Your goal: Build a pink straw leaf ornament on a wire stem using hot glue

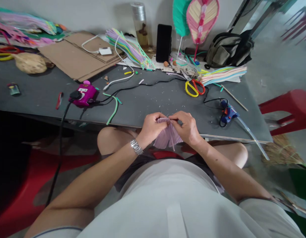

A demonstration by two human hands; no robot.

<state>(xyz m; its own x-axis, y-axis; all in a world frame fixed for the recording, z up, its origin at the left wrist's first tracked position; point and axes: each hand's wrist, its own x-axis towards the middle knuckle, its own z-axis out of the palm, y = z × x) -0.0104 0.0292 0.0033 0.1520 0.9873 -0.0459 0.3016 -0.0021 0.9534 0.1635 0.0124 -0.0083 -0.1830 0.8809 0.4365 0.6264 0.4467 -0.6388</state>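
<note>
My left hand (153, 128) and my right hand (186, 125) meet over my lap at the table's front edge. Between them hangs a bundle of mauve pipe cleaners (164, 139), its strands fanning downward. The left fingers and thumb are closed round the upper left of the bundle. At its top, the right thumb and fingertips pinch close to the left ones; the exact spot they grip is partly hidden. A blue glue gun (228, 114) with a clear glue stick lies to the right, and scissors (194, 88) with yellow and red handles rest beyond my hands.
On the left stands a magenta power socket block (84, 95) with a black cable. Cardboard sheets (75, 56), pipe cleaner bundles (130, 48), a bottle (140, 28), a phone (163, 43) and a bag (229, 49) line the back. A red stool (289, 109) is at right.
</note>
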